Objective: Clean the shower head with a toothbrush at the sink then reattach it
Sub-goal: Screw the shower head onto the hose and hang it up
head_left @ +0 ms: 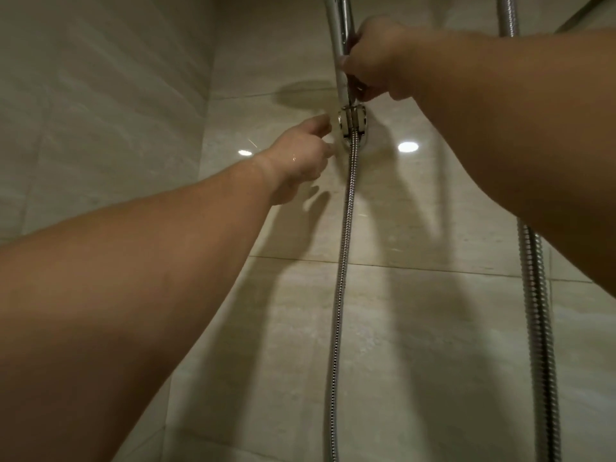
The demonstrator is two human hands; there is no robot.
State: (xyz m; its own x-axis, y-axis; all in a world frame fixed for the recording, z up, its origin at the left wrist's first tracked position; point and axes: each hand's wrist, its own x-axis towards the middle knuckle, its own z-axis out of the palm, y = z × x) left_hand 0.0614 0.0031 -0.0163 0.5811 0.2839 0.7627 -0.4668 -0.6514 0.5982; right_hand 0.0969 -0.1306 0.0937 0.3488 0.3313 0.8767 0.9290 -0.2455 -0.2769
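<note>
The chrome shower head handle stands upright in the chrome wall bracket; its spray end is cut off by the top edge. My right hand grips the lower part of the handle just above the bracket. My left hand reaches to the bracket's left side, thumb and fingertips at its edge; whether they pinch it is hidden. A ribbed metal hose hangs straight down from the bracket. No toothbrush is in view.
Beige glossy wall tiles fill the view, with a corner at the left. A second, thicker metal hose runs down the right side. Two ceiling-light reflections shine on the tile beside the bracket.
</note>
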